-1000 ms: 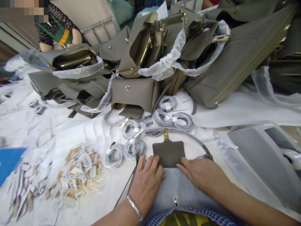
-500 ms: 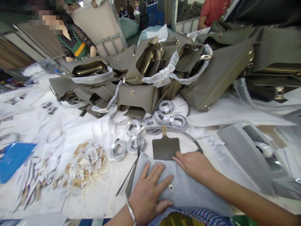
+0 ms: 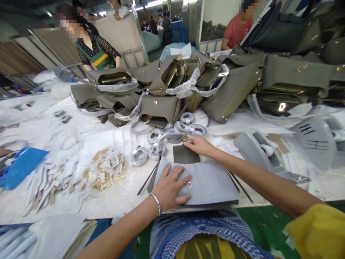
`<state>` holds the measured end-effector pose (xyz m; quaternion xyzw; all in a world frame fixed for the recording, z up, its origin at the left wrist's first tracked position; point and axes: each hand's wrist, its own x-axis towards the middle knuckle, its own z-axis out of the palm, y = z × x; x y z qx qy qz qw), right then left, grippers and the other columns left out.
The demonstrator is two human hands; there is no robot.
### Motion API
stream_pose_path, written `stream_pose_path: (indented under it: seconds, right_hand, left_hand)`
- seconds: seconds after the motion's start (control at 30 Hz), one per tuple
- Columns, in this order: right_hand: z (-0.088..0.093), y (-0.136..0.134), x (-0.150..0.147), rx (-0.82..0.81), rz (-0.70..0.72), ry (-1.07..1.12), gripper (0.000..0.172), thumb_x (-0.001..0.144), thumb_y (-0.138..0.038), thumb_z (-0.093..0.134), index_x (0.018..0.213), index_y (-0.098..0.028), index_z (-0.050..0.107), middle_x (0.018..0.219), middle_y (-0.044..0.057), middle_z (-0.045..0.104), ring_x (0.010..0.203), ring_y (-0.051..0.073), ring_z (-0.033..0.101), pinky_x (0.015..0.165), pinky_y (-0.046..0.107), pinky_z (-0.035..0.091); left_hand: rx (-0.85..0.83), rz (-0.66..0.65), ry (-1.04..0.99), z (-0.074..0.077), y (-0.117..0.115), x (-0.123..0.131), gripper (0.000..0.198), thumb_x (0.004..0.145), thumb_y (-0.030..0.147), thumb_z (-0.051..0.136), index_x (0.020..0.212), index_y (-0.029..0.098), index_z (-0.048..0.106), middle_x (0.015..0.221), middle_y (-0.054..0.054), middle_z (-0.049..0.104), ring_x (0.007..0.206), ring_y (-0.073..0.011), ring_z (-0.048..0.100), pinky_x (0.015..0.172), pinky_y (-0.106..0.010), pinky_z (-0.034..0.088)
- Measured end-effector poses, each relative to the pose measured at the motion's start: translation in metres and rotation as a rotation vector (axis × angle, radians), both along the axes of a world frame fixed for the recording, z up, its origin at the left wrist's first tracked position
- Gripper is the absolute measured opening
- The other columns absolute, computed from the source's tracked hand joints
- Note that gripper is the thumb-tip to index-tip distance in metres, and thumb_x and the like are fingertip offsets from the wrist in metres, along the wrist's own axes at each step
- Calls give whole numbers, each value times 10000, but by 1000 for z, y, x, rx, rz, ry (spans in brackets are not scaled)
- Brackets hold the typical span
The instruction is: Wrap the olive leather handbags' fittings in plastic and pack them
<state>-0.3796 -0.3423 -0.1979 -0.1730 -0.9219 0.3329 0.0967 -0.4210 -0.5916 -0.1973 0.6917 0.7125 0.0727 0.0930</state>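
Note:
In front of me lies an olive handbag with a light grey sheet [image 3: 210,180] spread over it. My left hand [image 3: 171,185] rests flat on the sheet, fingers spread, beside a small metal fitting [image 3: 189,183] showing through it. Beyond the sheet's far edge juts the bag's olive tab [image 3: 185,155]. My right hand [image 3: 198,144] reaches over to the tab's far end, fingertips closed on the gold clasp [image 3: 184,137] there. The underside of the clasp is hidden. Thin dark straps stick out on both sides of the bag.
Coiled straps in clear wrap [image 3: 139,156] lie just past the bag. Behind them stretches a heap of olive handbags [image 3: 159,108]. Tags with strings [image 3: 107,169], paper strips [image 3: 48,187] and a blue sheet [image 3: 27,167] are at left. Grey panels [image 3: 253,151] lie right. People stand beyond the table.
My right hand has moved away from me, from the tab's near corner to the gold clasp. The left hand stays flat on the sheet. My view has tilted up a little.

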Motion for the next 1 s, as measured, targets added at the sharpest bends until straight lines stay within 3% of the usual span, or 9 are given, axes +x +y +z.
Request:
stream_pose_path:
  seconds: [0.07, 0.13, 0.23, 0.33, 0.63, 0.87, 1.0]
  right_hand:
    - [7, -7, 6, -139, 46, 71, 400, 888, -308, 536, 1264, -173, 553, 926, 46, 733, 874, 201, 678, 817, 336, 523]
    - [15, -19, 23, -169, 167, 173, 324, 902, -285, 515, 1199, -201, 615, 1020, 37, 723, 966, 193, 662, 892, 347, 506]
    - [19, -40, 60, -110, 399, 214, 299, 903, -203, 496, 1151, -247, 655, 1181, 20, 668, 1122, 176, 598, 1020, 361, 440]
    - [8, -57, 89, -28, 508, 161, 415, 878, -89, 465, 1238, -245, 598, 1303, 37, 586, 1222, 159, 525, 1081, 372, 390]
    - [-26, -66, 108, 175, 561, 198, 485, 874, -34, 410, 1306, -218, 534, 1376, 73, 514, 1320, 164, 411, 1095, 395, 387]
    - [-37, -70, 112, 331, 601, 236, 451, 915, -78, 396, 1352, -156, 474, 1405, 124, 474, 1364, 202, 338, 1094, 438, 380]
    - [-37, -72, 113, 388, 608, 232, 468, 913, -68, 398, 1370, -156, 450, 1417, 125, 459, 1376, 207, 314, 1096, 449, 373]
  left_hand:
    - [18, -2, -10, 0, -1, 0, 613, 863, 620, 399, 1390, 307, 397, 1450, -114, 370, 1336, -281, 357, 1142, -562, 157]
    - [46, -4, -17, -1, -2, 0, 611, 858, 608, 423, 1383, 295, 409, 1437, -119, 385, 1322, -278, 372, 1143, -552, 154]
    - [96, -6, -20, -3, -3, 0, 610, 845, 596, 461, 1363, 275, 441, 1398, -125, 427, 1307, -282, 386, 1142, -541, 161]
    - [127, -11, -10, -5, -5, 0, 573, 837, 585, 480, 1296, 244, 514, 1274, -125, 527, 1261, -285, 430, 1141, -538, 160]
    - [212, -19, 9, -9, -12, 5, 526, 850, 547, 486, 1250, 210, 539, 1138, -92, 622, 1134, -244, 543, 1150, -525, 176]
    - [371, 64, 56, -18, -22, 10, 557, 849, 569, 486, 1218, 159, 560, 1164, -107, 657, 1117, -252, 578, 1140, -510, 241]
    - [369, 84, 74, -17, -22, 13, 571, 834, 593, 496, 1190, 153, 572, 1135, -100, 674, 1090, -248, 596, 1127, -499, 281]
